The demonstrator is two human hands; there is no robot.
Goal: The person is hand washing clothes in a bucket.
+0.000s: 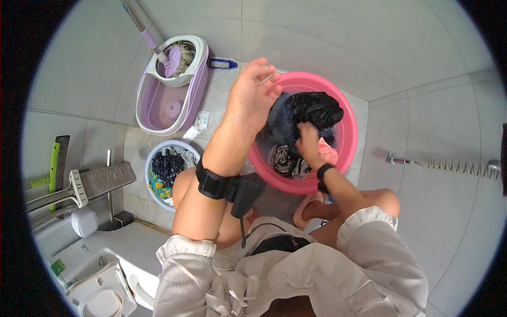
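Note:
A pink plastic tub [350,119] stands on the floor before me with wet clothes in it. My left hand [255,89] is raised by the tub's left rim, palm turned up and fingers loosely curled apart, holding nothing. Inside the tub, my right hand [309,143] touches the lower edge of a black garment [315,107]. That hand is blurred, and its fingertips are hard to make out against the dark cloth. Below it lies a striped dark garment [280,156]. A pink cloth [328,151] rests beside my right wrist, against the tub's right side.
A lilac mop bucket [152,109] holds a mop [172,61] at upper left, beside a blue-and-white scrubbing brush [223,63]. Nearer, a light blue basin [149,164] contains clothes. A toilet [101,293] is at lower left, a coiled hose [455,166] on the right wall.

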